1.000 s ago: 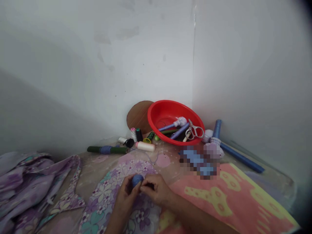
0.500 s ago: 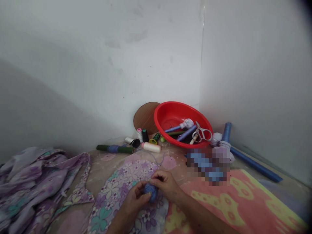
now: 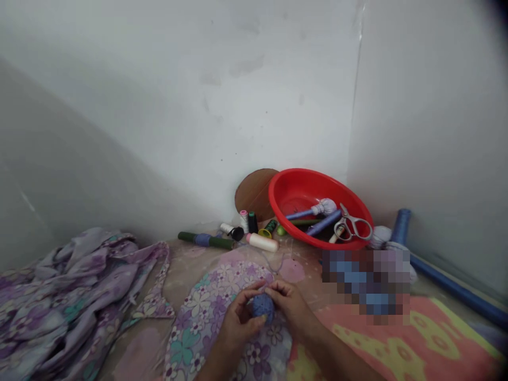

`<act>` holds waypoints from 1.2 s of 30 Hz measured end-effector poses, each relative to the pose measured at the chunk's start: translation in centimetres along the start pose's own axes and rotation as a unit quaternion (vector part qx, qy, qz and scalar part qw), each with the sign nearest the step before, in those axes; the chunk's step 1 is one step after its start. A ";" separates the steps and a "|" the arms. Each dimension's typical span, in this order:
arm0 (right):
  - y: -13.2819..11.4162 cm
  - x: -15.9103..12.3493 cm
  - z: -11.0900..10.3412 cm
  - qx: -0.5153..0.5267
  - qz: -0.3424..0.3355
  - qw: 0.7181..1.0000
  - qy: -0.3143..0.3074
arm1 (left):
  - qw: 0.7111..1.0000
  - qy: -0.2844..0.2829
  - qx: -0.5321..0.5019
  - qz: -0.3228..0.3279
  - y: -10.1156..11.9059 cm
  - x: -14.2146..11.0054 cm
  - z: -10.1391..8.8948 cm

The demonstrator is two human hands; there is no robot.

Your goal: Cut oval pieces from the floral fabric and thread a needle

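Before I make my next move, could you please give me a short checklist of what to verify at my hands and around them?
1. Left hand secure on the ball: ok, fingers and thumb curl around it.
2. Right hand at the ball: ok, its fingertips are at the upper side.
3. Yarn pinched in the right hand: cannot tell, too small to see.
4. Ball lifted off the oval cloth: cannot tell from this angle.
5. Scissors clear of both hands: ok, they lie at the right side of the basin.
6. Scissors in hand: not ok, if you need them; neither hand has them.
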State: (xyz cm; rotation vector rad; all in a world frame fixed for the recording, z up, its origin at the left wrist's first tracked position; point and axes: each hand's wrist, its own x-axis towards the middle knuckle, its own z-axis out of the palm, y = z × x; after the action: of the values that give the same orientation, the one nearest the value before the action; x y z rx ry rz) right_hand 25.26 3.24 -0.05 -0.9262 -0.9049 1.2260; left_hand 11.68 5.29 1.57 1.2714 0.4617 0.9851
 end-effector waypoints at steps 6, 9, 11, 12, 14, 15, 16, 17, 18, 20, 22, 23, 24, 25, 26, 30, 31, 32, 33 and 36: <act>0.0 -0.1 -0.2 0.041 0.020 0.998 -0.041 | 0.998 0.037 -0.050 -0.022 0.3 0.2 0.5; 0.0 0.0 -0.5 0.003 0.007 0.999 -0.051 | 0.996 0.064 -0.046 -0.048 0.9 0.9 -0.1; 0.1 0.0 -0.7 -0.028 0.009 0.999 -0.043 | 0.992 0.103 -0.020 -0.063 1.5 1.8 -1.0; 0.1 0.1 -0.7 -0.042 0.014 0.998 -0.038 | 0.990 0.121 -0.001 -0.067 1.9 2.4 -1.7; 0.2 0.1 -0.7 -0.068 0.021 0.997 -0.029 | 0.986 0.147 0.047 -0.069 2.8 3.6 -3.2; 0.3 0.1 -0.6 -0.078 0.024 0.996 -0.027 | 0.982 0.158 0.073 -0.067 3.2 4.3 -4.1; 0.4 0.1 -0.6 -0.084 0.028 0.996 -0.028 | 0.979 0.169 0.100 -0.062 3.6 5.0 -5.0; 0.5 0.2 -0.6 -0.087 0.034 0.995 -0.029 | 0.974 0.177 0.130 -0.051 3.8 5.7 -6.1; 0.7 0.2 -0.6 -0.089 0.042 0.995 -0.032 | 0.967 0.190 0.167 -0.041 4.0 6.4 -7.1; 1.1 0.3 -0.6 -0.094 0.058 0.993 -0.037 | 0.938 0.207 0.276 -0.023 4.1 7.8 -9.4; 1.6 0.4 -0.7 -0.106 0.065 0.992 -0.038 | 0.874 0.246 0.419 -0.016 4.0 9.1 -11.7; 1.8 0.4 -0.7 -0.112 0.066 0.991 -0.037 | 0.849 0.263 0.457 -0.016 3.9 9.7 -12.7; 2.0 0.4 -0.8 -0.117 0.066 0.990 -0.036 | 0.828 0.275 0.488 -0.019 3.8 10.3 -13.7; 2.1 0.4 -0.8 -0.119 0.068 0.990 -0.034 | 0.811 0.284 0.511 -0.023 3.7 10.7 -14.5; 2.3 0.4 -0.8 -0.121 0.072 0.989 -0.034 | 0.800 0.288 0.526 -0.026 3.6 11.1 -15.2; 2.1 0.3 -0.8 -0.180 0.058 0.982 -0.013 | 0.752 0.274 0.599 -0.029 3.1 11.8 -16.9; 1.8 0.4 -0.8 -0.210 0.039 0.977 0.001 | 0.745 0.263 0.612 -0.030 2.9 11.8 -17.0; 1.4 0.7 -0.8 -0.242 0.013 0.970 0.017 | 0.740 0.253 0.622 -0.031 2.8 11.8 -17.1; 0.9 1.2 -0.9 -0.273 -0.016 0.961 0.034 | 0.736 0.248 0.630 -0.033 2.6 11.8 -17.1; -0.9 4.1 -1.0 -0.341 -0.092 0.933 0.074 | 0.706 0.241 0.665 -0.031 2.6 11.7 -16.2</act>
State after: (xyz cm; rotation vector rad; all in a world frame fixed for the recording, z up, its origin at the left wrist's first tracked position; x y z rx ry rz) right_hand 26.93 7.11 0.67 -1.4217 -1.2948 0.6612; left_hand 4.55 24.14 1.97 2.2135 1.8575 0.8700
